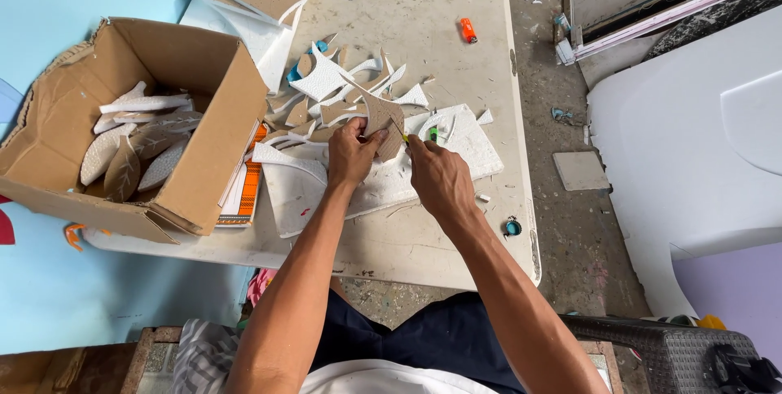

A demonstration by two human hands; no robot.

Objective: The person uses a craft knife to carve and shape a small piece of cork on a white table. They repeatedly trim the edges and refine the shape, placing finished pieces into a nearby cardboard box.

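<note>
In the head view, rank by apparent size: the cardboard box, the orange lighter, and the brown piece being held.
1. Cardboard box, by far the largest.
2. Brown piece, pinched in the left hand.
3. Orange lighter, smallest, though it lies farther away.

We look down on a pale, scuffed surface (440,3) set over a rough grey concrete floor (570,223) speckled with paint and scraps. To our left lies a broad light-blue sheet (49,296). To our right a large white foam panel (692,149) leans over the floor, with a lilac one (733,288) below it. A dark woven seat (652,345) shows at the bottom right. Soft, even daylight falls everywhere.
</note>
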